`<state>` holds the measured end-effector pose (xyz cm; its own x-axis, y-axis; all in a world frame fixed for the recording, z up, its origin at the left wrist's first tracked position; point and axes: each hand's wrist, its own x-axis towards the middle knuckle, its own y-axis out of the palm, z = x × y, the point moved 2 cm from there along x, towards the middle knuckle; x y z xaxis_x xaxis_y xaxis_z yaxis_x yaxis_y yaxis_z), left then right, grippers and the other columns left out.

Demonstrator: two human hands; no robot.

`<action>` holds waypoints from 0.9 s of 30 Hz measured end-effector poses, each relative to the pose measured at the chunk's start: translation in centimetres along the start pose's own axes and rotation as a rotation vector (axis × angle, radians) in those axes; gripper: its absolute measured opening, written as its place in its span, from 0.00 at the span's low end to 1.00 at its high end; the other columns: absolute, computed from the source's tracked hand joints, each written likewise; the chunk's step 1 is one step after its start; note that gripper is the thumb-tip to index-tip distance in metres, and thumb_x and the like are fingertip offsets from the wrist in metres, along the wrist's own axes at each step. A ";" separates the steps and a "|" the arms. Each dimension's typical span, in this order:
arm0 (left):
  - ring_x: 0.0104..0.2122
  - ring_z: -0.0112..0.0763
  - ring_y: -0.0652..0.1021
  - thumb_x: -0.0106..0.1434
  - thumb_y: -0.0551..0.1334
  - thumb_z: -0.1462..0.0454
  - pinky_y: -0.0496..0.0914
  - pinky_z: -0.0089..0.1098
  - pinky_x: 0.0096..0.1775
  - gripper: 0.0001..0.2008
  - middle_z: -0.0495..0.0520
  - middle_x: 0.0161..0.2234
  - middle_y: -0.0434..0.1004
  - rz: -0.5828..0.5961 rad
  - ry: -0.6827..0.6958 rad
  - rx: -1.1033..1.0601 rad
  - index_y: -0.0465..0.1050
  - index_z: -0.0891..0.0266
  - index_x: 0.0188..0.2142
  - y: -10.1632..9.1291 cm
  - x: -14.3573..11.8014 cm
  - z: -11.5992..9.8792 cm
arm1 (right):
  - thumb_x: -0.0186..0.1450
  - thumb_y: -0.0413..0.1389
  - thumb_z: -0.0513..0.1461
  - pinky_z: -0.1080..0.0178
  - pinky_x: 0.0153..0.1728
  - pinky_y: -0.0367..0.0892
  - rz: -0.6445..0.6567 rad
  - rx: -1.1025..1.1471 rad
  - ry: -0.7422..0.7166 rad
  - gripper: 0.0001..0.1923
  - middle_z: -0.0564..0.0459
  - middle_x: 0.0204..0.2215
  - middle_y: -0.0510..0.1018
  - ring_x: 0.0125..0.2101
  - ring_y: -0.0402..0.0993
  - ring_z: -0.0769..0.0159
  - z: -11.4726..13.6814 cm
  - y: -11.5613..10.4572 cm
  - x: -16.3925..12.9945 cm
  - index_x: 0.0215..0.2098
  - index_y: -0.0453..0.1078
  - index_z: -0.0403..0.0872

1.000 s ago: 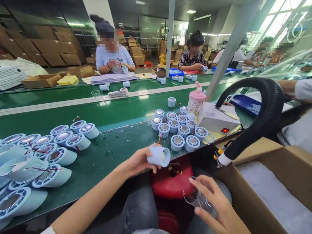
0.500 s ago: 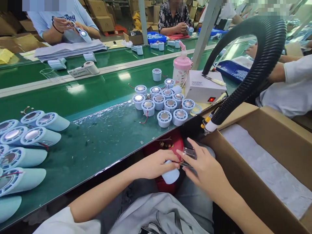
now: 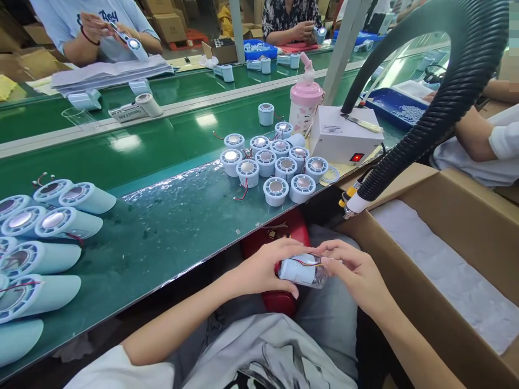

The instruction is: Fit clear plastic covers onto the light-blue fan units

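Note:
Above my lap, my left hand (image 3: pixel 270 267) is closed around a light-blue cylindrical housing (image 3: pixel 297 272), which lies on its side with its thumb below it. A clear plastic sleeve (image 3: pixel 320 279) surrounds the housing's right end. Thin red and yellow wires (image 3: pixel 307 263) run along the housing towards my right hand (image 3: pixel 351 268). The fingertips of that hand pinch at the wires' end, beside the sleeve's rim; the exact contact is partly hidden. Behind the hands, a red stool (image 3: pixel 298 229) carries small loose parts.
Similar housings stand grouped on the green bench (image 3: pixel 174 232), with more lying at left (image 3: pixel 68 256). A white box (image 3: pixel 344 135) with a lit red switch and black flexible hose (image 3: pixel 421 113) stands near a pink cup (image 3: pixel 306 102). At right is an open carton (image 3: pixel 438 270). Co-workers sit opposite and at right.
The housing has turned onto its side, and the clear plastic from my right hand is now around its end. My right fingers have closed in to a pinch.

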<state>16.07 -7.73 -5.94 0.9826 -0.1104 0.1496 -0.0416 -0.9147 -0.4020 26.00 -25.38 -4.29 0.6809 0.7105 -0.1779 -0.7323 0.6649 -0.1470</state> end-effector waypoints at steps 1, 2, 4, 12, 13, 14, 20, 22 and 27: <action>0.54 0.45 0.72 0.50 0.73 0.55 0.64 0.44 0.56 0.37 0.61 0.55 0.72 0.044 0.011 -0.029 0.67 0.54 0.58 -0.1 0.0 -0.1 | 0.61 0.60 0.44 0.65 0.33 0.71 -0.009 0.049 0.016 0.16 0.47 0.38 0.74 0.39 0.72 0.60 -0.1 -0.1 0.1 0.17 0.72 0.47; 0.54 0.45 0.72 0.50 0.73 0.56 0.64 0.43 0.56 0.37 0.61 0.55 0.72 0.069 0.010 -0.063 0.66 0.54 0.59 -0.1 0.0 -0.2 | 0.60 0.61 0.44 0.65 0.33 0.72 -0.013 0.098 0.036 0.16 0.48 0.37 0.75 0.39 0.73 0.60 -0.2 -0.2 0.1 0.17 0.72 0.47; 0.53 0.44 0.73 0.50 0.73 0.58 0.67 0.41 0.54 0.37 0.61 0.54 0.73 0.071 -0.035 -0.149 0.66 0.55 0.59 -0.3 0.0 -0.5 | 0.59 0.62 0.45 0.65 0.32 0.73 -0.007 0.186 0.083 0.16 0.48 0.38 0.77 0.40 0.74 0.60 -0.4 -0.4 0.2 0.17 0.74 0.47; 0.47 0.41 0.77 0.52 0.72 0.61 0.73 0.36 0.45 0.34 0.62 0.54 0.71 -0.001 -0.309 -0.491 0.65 0.61 0.57 0.0 -0.3 -1.0 | 0.57 0.66 0.40 0.54 0.56 0.66 0.153 -0.184 -0.225 0.21 0.52 0.55 0.74 0.59 0.65 0.53 -0.3 -0.8 -1.0 0.49 0.75 0.58; 0.47 0.41 0.77 0.52 0.72 0.60 0.73 0.36 0.44 0.34 0.63 0.55 0.71 0.000 -0.312 -0.512 0.64 0.62 0.57 0.1 -0.3 -1.0 | 0.58 0.66 0.39 0.53 0.56 0.66 0.149 -0.266 -0.256 0.20 0.52 0.55 0.74 0.59 0.66 0.53 -0.3 -0.8 -1.2 0.48 0.74 0.58; 0.47 0.42 0.77 0.52 0.72 0.60 0.73 0.35 0.43 0.35 0.63 0.55 0.70 0.008 -0.313 -0.514 0.64 0.62 0.57 0.1 -0.4 -1.0 | 0.59 0.65 0.39 0.54 0.56 0.66 0.146 -0.313 -0.275 0.18 0.52 0.55 0.74 0.58 0.66 0.53 -0.4 -0.9 -1.4 0.47 0.74 0.57; 0.51 0.43 0.75 0.51 0.73 0.62 0.72 0.36 0.48 0.39 0.60 0.57 0.70 0.033 -0.199 -0.349 0.63 0.55 0.61 -0.6 -0.6 -1.5 | 0.63 0.61 0.41 0.58 0.53 0.70 0.204 -0.223 -0.187 0.17 0.53 0.55 0.73 0.57 0.67 0.57 -0.6 -1.0 -1.9 0.50 0.68 0.57; 0.56 0.44 0.71 0.50 0.73 0.63 0.68 0.38 0.53 0.39 0.59 0.58 0.69 0.022 -0.116 -0.313 0.64 0.53 0.61 -0.9 -0.6 -1.8 | 0.63 0.61 0.42 0.59 0.53 0.70 0.220 -0.170 -0.141 0.18 0.54 0.52 0.74 0.54 0.70 0.59 -0.5 -1.1 -1.9 0.51 0.67 0.57; 0.56 0.43 0.71 0.50 0.74 0.63 0.65 0.40 0.57 0.39 0.60 0.58 0.70 0.015 -0.028 -0.221 0.65 0.54 0.60 -1.1 -0.6 -2.4 | 0.64 0.62 0.42 0.65 0.52 0.70 0.248 -0.065 -0.075 0.16 0.57 0.50 0.74 0.51 0.71 0.63 0.1 -0.9 -1.9 0.50 0.68 0.58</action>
<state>15.07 -7.58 -3.41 0.9860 -0.1164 0.1191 -0.0916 -0.9763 -0.1961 25.41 -27.32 -3.67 0.4779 0.8666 -0.1436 -0.8746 0.4540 -0.1703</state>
